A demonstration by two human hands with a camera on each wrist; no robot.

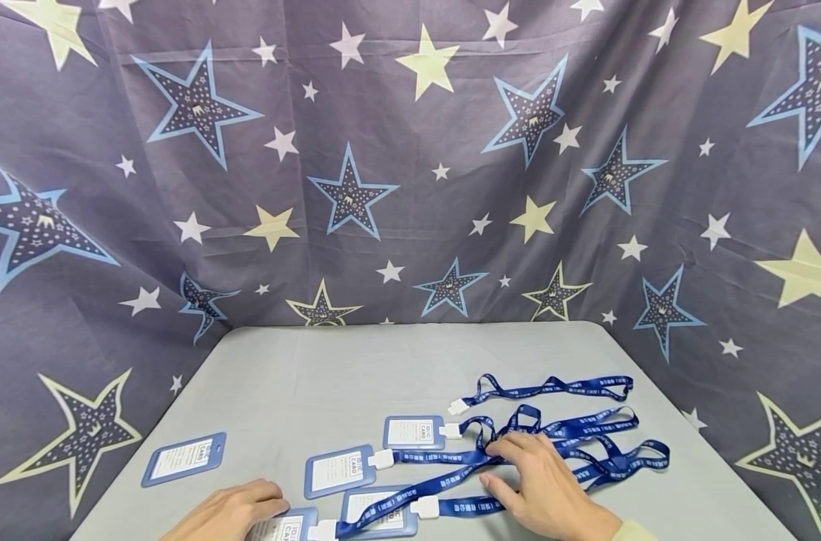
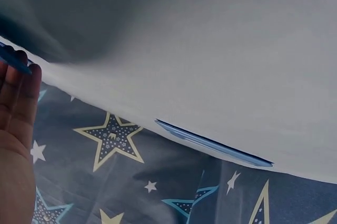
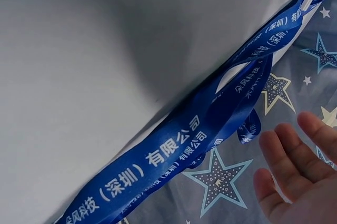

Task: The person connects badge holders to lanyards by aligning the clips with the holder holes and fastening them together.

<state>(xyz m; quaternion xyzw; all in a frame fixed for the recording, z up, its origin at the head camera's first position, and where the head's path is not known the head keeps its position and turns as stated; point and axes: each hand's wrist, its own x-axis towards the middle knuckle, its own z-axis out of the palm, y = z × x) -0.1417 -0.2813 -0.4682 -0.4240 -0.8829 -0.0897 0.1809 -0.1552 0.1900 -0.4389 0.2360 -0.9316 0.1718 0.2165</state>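
My left hand [image 1: 231,511] is at the front left, its fingers on the left edge of a blue-framed ID card holder [image 1: 292,524]. In the left wrist view, the blue holder [image 2: 16,61] crosses in front of the fingertips; the thumb is hidden. A white clip joins that holder to a printed blue lanyard [image 1: 410,492], which runs up to the right across another holder [image 1: 383,515]. My right hand [image 1: 549,488] hovers over the lanyards, thumb and fingers apart. In the right wrist view, its relaxed fingers [image 3: 287,153] have nothing between them, beside the blue straps [image 3: 174,150].
Two more holders with lanyards lie mid-table, one farther back [image 1: 413,432] and one nearer [image 1: 339,472]. A single holder without a strap [image 1: 183,458] lies at left. One lanyard with a bare white clip [image 1: 552,388] lies farthest back. A star-patterned curtain [image 1: 397,188] surrounds the grey table [image 1: 302,376].
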